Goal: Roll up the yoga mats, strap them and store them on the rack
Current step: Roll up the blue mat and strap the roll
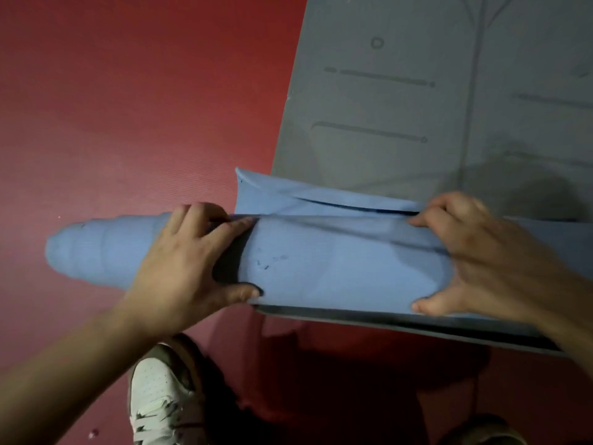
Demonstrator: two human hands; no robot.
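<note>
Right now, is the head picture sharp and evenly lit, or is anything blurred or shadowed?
Head view: dim overall; the right hand shows motion blur, the left hand is sharper; shadow lies on the flat grey printed mat surface beyond the blue foam roll and on the red floor below.

No legible text — grey mat [401, 107] bears lines [382, 77] (unlettered).
</note>
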